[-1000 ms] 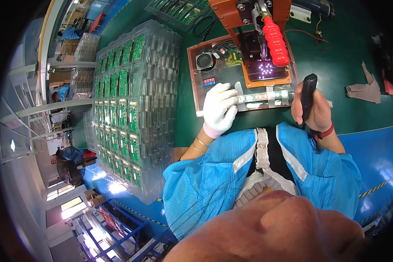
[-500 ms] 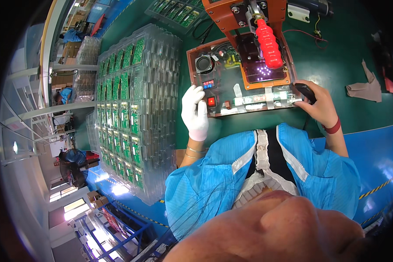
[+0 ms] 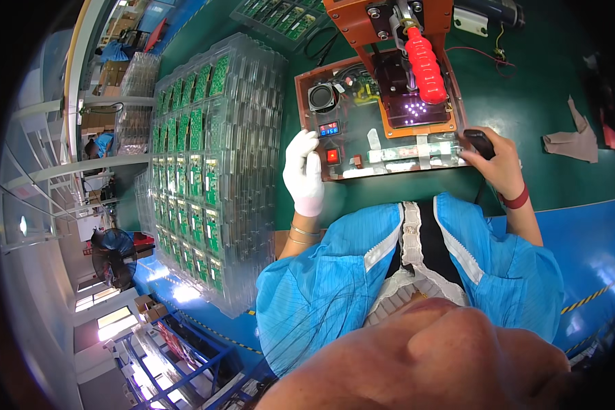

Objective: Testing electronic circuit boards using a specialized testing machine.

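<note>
Test fixture, rigid and likely heavy: our gloved left hand rests unclenched at its left edge, right hand grasping a light, hard black handset at its right edge.

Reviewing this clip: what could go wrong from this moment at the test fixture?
1. The gloved left hand rests at the test fixture's left edge, right beside the lit red switch; a small slip might press it unintentionally.
2. The right hand holds a black handheld device at the fixture's right corner; it could knock the taped clear strip.
3. The tall stacks of clear trays stand close to the left elbow and might be nudged.
</note>
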`<state>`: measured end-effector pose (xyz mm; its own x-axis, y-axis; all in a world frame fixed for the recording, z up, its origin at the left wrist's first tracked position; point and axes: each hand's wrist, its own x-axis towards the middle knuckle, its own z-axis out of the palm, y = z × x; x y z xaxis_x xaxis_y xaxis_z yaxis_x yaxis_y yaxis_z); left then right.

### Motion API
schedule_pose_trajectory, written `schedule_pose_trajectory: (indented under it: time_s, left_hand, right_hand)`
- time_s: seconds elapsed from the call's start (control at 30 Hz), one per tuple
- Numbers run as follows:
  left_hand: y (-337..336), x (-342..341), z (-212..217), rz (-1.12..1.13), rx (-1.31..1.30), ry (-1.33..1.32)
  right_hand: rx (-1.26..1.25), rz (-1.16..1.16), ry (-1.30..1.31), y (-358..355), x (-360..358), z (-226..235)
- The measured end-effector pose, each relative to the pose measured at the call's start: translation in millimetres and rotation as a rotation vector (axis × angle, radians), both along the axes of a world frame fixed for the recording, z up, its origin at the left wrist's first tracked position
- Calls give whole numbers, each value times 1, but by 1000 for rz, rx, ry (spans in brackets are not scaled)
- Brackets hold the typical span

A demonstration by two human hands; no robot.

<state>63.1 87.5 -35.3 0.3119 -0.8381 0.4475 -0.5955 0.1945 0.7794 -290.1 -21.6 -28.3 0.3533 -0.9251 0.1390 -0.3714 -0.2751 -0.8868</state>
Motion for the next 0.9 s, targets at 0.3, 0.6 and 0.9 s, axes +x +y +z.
schedule_pose_trajectory:
  time_s: [0.3, 0.6, 0.9]
  left_hand:
    - [5, 4, 0, 173, 226, 346]
    - [1, 7, -4, 54, 289, 59]
    - [0, 13, -7, 27, 213, 261]
  right_hand:
    - [330, 271, -140, 2, -22, 0]
    - [238, -317, -599, -27, -7, 20]
    - [-766, 228, -378, -23, -5, 130]
